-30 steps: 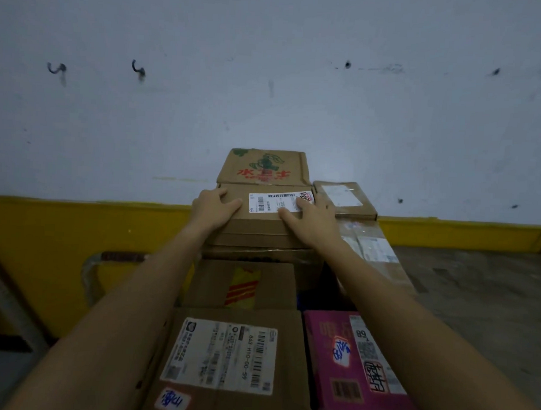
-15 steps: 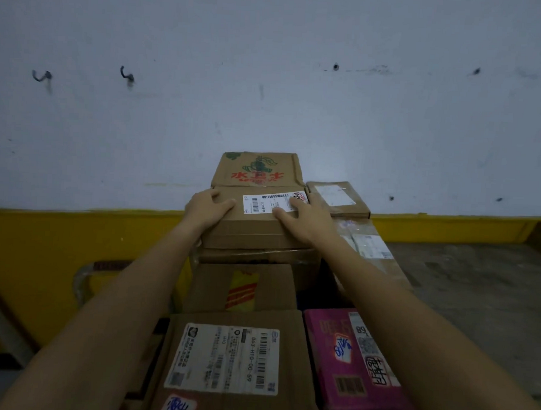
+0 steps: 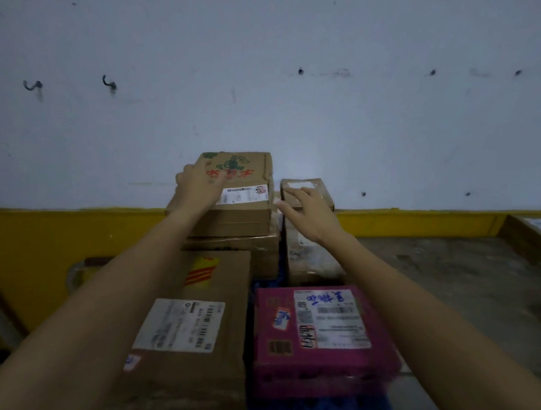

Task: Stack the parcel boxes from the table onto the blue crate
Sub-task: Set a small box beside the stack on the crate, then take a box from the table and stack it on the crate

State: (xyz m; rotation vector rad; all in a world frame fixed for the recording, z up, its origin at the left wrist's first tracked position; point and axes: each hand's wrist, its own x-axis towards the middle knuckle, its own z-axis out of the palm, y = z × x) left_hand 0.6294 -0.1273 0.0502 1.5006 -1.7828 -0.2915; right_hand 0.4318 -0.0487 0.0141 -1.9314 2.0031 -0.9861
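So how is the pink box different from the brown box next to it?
The pink box is bright pink, while the brown box is plain cardboard. The pink box's label has blue handwriting along one edge; the brown box's label seems to show only print, though it is blurry. What they share: both lie flat, side by side, each with a big white label on top.

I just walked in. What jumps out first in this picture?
The bright pink box near the front right stands out among the brown ones. Further back, by the pale wall, the left hand rests on a stacked brown box, while the right hand spreads open beside it.
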